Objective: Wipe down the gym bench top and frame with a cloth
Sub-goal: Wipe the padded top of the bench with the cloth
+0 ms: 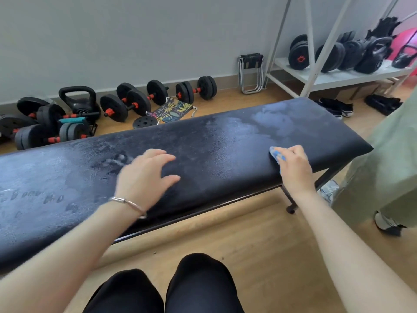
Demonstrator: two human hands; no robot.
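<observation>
The gym bench's black tabletop (225,141) has pale, dusty smears on it. The left hand (144,175) rests on the top with its fingers (167,158) spread out. It looks a bit blurry, and a silver bracelet (128,203) sits on the wrist. The right hand (293,168) holds a blue cloth (276,155) against the near edge, fingers curled over it. A thin black frame (203,211) runs under the padding. Behind it, dumbbells (126,102) and a kettlebell (79,98) sit on the wooden floor (259,245) by the wall. More weights fill a white shelf (338,75). A person in green trousers (383,166) stands at the right end.
</observation>
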